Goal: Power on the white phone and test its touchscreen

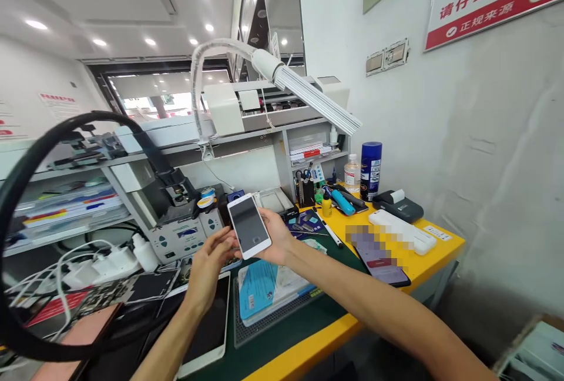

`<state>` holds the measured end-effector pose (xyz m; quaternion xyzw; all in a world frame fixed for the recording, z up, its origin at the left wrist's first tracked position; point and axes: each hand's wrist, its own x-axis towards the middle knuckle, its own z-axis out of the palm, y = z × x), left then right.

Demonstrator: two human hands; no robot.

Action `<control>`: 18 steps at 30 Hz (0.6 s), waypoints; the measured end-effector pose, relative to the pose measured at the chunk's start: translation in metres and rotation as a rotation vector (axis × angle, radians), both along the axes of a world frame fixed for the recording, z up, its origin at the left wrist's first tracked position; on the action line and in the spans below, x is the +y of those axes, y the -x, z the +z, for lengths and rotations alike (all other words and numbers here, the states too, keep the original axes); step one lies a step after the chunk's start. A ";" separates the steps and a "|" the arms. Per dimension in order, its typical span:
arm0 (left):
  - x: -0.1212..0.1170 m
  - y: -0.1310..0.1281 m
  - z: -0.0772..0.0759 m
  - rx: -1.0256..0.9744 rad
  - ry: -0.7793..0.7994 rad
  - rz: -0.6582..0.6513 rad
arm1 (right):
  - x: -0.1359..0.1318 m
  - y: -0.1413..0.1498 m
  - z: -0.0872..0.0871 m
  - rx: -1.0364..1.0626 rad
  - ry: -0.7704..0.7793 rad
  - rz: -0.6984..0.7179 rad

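A white smartphone [248,225] with a dark screen is held up above the workbench, screen toward me. My right hand [277,239] cradles it from behind and below, fingers wrapped round its right edge. My left hand [210,263] touches the phone's lower left edge with its fingertips, fingers curled. Beneath the hands lie a blue card [258,288] on a dark ridged mat [282,310] and a larger white-framed device [211,325] lying flat.
The yellow-edged bench [308,343] carries a dark phone [382,258], a white block [403,231], a small printer [399,204], a blue spray can [371,170], a clear bottle [352,172] and tools. A white lamp [308,96] hangs overhead. A black ring arm [26,163], cables and a soldering station [183,234] stand left.
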<state>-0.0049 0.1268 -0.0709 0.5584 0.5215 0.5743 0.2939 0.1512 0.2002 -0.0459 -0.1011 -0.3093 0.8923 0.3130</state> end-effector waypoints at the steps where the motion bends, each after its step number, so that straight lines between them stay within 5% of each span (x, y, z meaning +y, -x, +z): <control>1: 0.003 0.001 0.002 -0.059 0.049 -0.066 | 0.003 0.002 -0.001 0.002 -0.003 0.001; 11: -0.005 0.007 -0.001 -0.422 0.181 -0.353 | 0.001 0.002 -0.024 -0.048 0.001 0.109; 18: -0.008 0.003 -0.012 -0.466 0.234 -0.368 | -0.006 0.001 -0.029 -0.129 -0.027 0.021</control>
